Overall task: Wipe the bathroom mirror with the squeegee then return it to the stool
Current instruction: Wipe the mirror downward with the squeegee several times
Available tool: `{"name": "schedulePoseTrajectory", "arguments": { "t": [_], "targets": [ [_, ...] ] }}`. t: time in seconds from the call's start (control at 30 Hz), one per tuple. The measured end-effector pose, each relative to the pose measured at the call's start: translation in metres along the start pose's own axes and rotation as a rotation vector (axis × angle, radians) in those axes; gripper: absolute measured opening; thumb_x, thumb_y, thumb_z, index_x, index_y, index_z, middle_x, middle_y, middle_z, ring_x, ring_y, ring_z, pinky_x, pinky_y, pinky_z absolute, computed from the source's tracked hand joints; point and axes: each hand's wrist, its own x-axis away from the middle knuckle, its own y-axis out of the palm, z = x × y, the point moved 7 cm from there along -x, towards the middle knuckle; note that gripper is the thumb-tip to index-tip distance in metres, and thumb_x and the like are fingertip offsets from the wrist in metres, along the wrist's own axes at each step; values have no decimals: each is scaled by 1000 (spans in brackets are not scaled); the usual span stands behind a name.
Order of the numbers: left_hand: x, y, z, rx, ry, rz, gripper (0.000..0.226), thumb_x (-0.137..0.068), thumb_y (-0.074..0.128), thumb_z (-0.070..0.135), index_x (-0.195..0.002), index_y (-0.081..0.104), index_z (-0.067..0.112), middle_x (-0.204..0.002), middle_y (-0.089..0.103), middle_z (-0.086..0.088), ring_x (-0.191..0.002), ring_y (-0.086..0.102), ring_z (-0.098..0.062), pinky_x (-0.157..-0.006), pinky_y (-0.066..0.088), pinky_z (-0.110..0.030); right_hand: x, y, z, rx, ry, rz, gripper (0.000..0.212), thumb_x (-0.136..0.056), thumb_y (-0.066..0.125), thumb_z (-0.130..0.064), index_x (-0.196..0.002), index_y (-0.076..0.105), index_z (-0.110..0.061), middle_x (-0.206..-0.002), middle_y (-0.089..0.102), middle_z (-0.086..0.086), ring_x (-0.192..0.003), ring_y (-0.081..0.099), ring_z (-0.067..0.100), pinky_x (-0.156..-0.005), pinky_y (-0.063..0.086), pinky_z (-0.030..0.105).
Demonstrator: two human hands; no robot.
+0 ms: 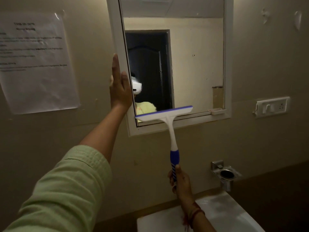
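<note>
A white-framed mirror (197, 64) hangs on the beige wall ahead. My left hand (119, 87) lies flat against the frame's left edge, fingers straight and pointing up. My right hand (179, 180) grips the blue-and-white striped handle of a squeegee (168, 121). The squeegee's white head with a blue blade sits across the mirror's lower left corner, tilted up to the right. The stool is out of view.
A white sink (222, 213) sits below my right hand. A chrome cup holder (224, 174) juts from the wall at lower right. A switch plate (272, 107) is right of the mirror. A printed sheet (36, 62) is taped to the wall at left.
</note>
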Motion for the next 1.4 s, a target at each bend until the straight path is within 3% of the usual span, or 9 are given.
{"name": "schedulePoseTrajectory", "arguments": {
  "t": [0.1, 0.3, 0.43, 0.5, 0.6, 0.87, 1.1, 1.2, 1.4],
  "targets": [
    [-1, 2, -3, 2, -6, -18, 49, -99, 25, 21, -145, 14, 11, -154, 17, -7, -117, 49, -22, -87, 44, -34, 5, 0, 9, 7, 21, 15, 90, -32, 44, -96, -61, 55, -11, -45, 42, -4, -40, 34, 9, -40, 26, 18],
    [-1, 1, -3, 1, -15, 10, 48, -99, 26, 19, -145, 16, 11, -154, 19, -7, -121, 25, 4, -99, 30, -20, -10, 6, -24, 32, -42, -17, 51, -77, 38, -58, -62, 55, -12, -51, 43, 3, -42, 37, 11, -37, 30, 18],
    [-1, -1, 0, -7, 32, 29, 48, -98, 27, 17, -144, 18, 7, -152, 22, -12, -115, 21, 19, -93, 23, 3, -2, 6, -11, 0, -36, 6, 83, -45, 45, -91, -62, 53, -10, -45, 45, -6, -38, 38, 4, -36, 29, 15],
    [-1, 1, -1, 10, 15, 2, 48, -98, 27, 19, -144, 17, 9, -152, 22, -9, -126, 37, -7, -102, 37, -22, 6, 2, 6, -16, -27, 54, 92, -35, 43, -96, -62, 52, -9, -45, 45, -7, -36, 36, 1, -37, 30, 13],
    [-2, 1, -4, 0, 2, -15, 49, -98, 26, 21, -145, 16, 13, -153, 22, -5, -107, 51, -49, -88, 46, -51, 10, 0, 14, -17, -30, 94, 90, -37, 42, -96, -61, 52, -10, -45, 42, -6, -38, 36, 4, -38, 30, 14],
    [-1, 0, 0, 5, 6, -13, 48, -98, 26, 19, -144, 17, 8, -153, 21, -9, -109, 50, -48, -90, 45, -53, 1, 2, -18, 5, -82, 39, 90, -36, 42, -96, -64, 52, -12, -45, 46, -9, -37, 40, 0, -38, 33, 12],
    [-2, 0, 0, 0, 5, 14, 48, -98, 26, 15, -143, 17, 4, -152, 21, -12, -131, 30, -9, -106, 30, -21, 0, 5, -20, 26, -84, 7, 70, -59, 43, -84, -62, 52, -14, -49, 49, -6, -43, 42, 5, -38, 34, 13],
    [-1, -1, 0, -4, 0, 29, 48, -98, 27, 16, -143, 19, 5, -152, 22, -11, -125, 22, 4, -99, 19, -2, 5, -1, 0, 24, -43, 18, 77, -49, 45, -89, -62, 53, -14, -44, 49, -9, -41, 41, 3, -39, 34, 13],
    [-1, -1, 4, -10, 11, 21, 47, -98, 28, 14, -143, 17, 4, -151, 22, -15, -104, 17, 25, -82, 15, 12, 17, -24, 10, 89, -166, 220, 45, -76, 40, -53, -59, 52, -13, -48, 44, -5, -46, 39, 12, -42, 33, 14]
  ]
}}
